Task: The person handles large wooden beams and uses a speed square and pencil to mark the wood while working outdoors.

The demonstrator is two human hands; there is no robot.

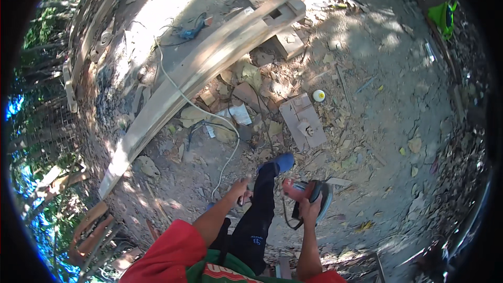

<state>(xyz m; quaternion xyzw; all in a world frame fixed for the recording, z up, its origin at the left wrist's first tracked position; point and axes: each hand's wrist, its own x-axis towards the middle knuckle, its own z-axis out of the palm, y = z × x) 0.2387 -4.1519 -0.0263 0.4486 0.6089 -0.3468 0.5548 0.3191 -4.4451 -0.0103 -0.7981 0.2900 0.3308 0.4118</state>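
Observation:
My right hand (310, 210) is closed round the handle of a red and black power tool (298, 191), which has a wide rounded base or guard on its right side. A dark cord hangs from its rear, and the tool is held at the right of my leg. To the left of my dark trouser leg (257, 220), my left hand (239, 189) has its fingers curled about a small dark object (242, 199), too small and blurred to name. Ahead of that hand, a pale cord (229, 121) loops over the ground.
A long timber beam (194, 73) with a cut slot runs from far middle to near left. A blue power tool (194, 29) lies beyond it. Ahead are a board (301, 118), a white and yellow round object (318, 95) and scattered leaves. A green bag (443, 19) is far right.

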